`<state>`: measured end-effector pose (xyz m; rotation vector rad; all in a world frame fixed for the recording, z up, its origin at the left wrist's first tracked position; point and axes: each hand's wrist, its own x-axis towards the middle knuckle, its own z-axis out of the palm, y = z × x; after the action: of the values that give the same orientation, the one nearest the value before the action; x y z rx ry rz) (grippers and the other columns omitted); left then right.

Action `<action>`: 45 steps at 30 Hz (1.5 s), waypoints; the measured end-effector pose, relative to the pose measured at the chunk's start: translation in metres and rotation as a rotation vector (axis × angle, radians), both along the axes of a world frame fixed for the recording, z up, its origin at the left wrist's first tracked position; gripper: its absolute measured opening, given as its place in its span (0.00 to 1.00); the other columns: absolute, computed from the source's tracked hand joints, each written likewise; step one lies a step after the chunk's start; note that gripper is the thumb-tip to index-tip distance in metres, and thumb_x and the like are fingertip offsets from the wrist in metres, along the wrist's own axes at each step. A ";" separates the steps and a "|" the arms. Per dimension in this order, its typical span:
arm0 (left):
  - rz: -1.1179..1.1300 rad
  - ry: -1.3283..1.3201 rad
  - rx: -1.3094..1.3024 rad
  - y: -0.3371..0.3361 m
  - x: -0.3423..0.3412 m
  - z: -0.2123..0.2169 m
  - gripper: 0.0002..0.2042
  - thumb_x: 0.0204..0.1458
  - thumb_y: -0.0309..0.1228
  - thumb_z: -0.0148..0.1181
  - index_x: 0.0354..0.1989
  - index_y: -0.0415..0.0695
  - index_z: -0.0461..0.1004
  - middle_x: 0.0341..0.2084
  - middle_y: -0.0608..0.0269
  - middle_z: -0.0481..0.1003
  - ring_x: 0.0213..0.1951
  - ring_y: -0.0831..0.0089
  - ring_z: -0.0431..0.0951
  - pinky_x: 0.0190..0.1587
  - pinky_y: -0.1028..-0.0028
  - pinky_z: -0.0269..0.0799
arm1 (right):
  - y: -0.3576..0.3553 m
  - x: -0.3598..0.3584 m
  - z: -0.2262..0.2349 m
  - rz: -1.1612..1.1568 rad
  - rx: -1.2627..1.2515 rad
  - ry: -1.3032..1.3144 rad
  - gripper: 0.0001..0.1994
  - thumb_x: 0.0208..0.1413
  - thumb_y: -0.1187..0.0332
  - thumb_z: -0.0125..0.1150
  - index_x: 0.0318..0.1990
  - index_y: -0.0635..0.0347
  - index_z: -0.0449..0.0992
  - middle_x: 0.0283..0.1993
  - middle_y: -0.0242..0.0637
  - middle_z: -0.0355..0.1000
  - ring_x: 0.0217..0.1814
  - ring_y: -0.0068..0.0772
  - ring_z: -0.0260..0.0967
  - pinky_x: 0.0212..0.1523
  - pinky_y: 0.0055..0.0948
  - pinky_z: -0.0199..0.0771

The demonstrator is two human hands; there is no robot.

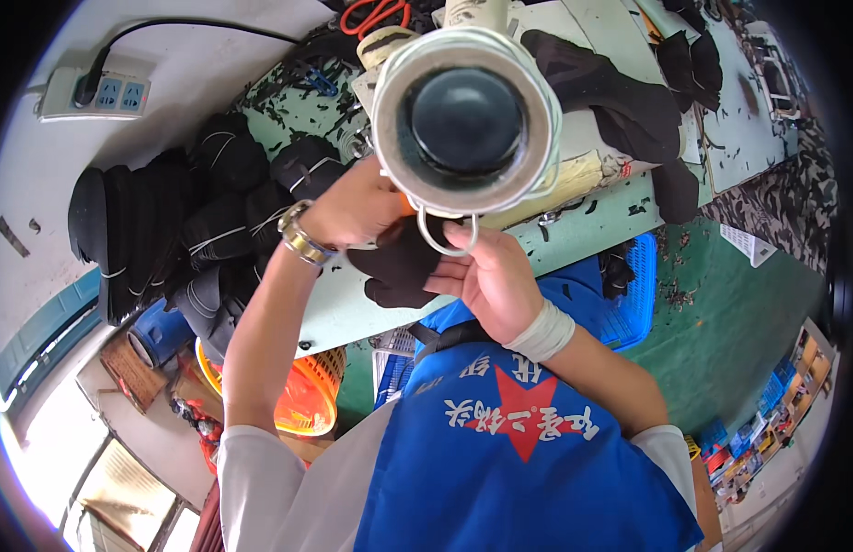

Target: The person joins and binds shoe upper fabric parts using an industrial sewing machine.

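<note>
A dark brown-black cloth piece (pixel 401 262) hangs between my two hands over the near edge of the worktable (pixel 353 299). My right hand (pixel 495 287), with a white wrap around the wrist, has its thumb and fingers at the cloth's right side. My left hand (pixel 357 210), wearing a gold watch (pixel 304 235), is closed at the cloth's upper left. A bit of an orange object (pixel 407 204) shows by its fingers, too covered to name. In front of both hands a round pale machine part (pixel 390 138) with a dark centre blocks part of the view.
Tied bundles of black pieces (pixel 132 230) are piled at the left. Further dark cloth (pixel 610 97) lies over the machine at the back right. An orange basket (pixel 321 391) and a blue crate (pixel 640 294) stand below the table. Black scraps are strewn about. A socket strip (pixel 95 95) is on the wall.
</note>
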<state>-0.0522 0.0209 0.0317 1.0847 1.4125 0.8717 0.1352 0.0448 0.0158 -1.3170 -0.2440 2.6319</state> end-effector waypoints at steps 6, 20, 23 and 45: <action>0.181 -0.325 -0.342 -0.047 0.012 -0.083 0.14 0.60 0.28 0.44 0.26 0.36 0.73 0.18 0.58 0.74 0.19 0.74 0.75 0.22 0.76 0.72 | 0.032 0.030 -0.003 0.046 0.839 -0.307 0.05 0.53 0.76 0.65 0.33 0.67 0.75 0.25 0.23 0.68 0.25 0.10 0.60 0.24 0.14 0.60; 0.332 0.265 -0.426 -0.133 0.056 -0.068 0.14 0.44 0.32 0.70 0.34 0.34 0.76 0.27 0.53 0.78 0.31 0.65 0.80 0.36 0.69 0.74 | 0.161 0.065 0.001 0.602 2.475 -0.870 0.23 0.39 0.65 0.71 0.45 0.62 0.74 0.41 0.42 0.66 0.47 0.47 0.65 0.46 0.42 0.69; 0.224 0.696 -0.158 -0.143 0.065 -0.083 0.20 0.42 0.38 0.72 0.36 0.35 0.76 0.29 0.52 0.77 0.35 0.58 0.77 0.41 0.64 0.72 | 0.186 0.058 0.005 0.705 2.439 -0.859 0.31 0.39 0.59 0.72 0.51 0.65 0.70 0.46 0.49 0.68 0.54 0.54 0.63 0.55 0.46 0.66; -0.067 0.794 -0.244 -0.142 0.050 -0.102 0.31 0.35 0.51 0.73 0.42 0.40 0.75 0.37 0.53 0.73 0.44 0.54 0.73 0.49 0.59 0.67 | 0.191 0.058 -0.010 0.525 2.454 -0.873 0.18 0.46 0.62 0.67 0.40 0.66 0.76 0.42 0.46 0.71 0.50 0.50 0.68 0.49 0.44 0.70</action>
<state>-0.0017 -0.1207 -0.0705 1.3419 2.0460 0.1866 0.1933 0.2361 0.0056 -0.7991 -2.5674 0.0430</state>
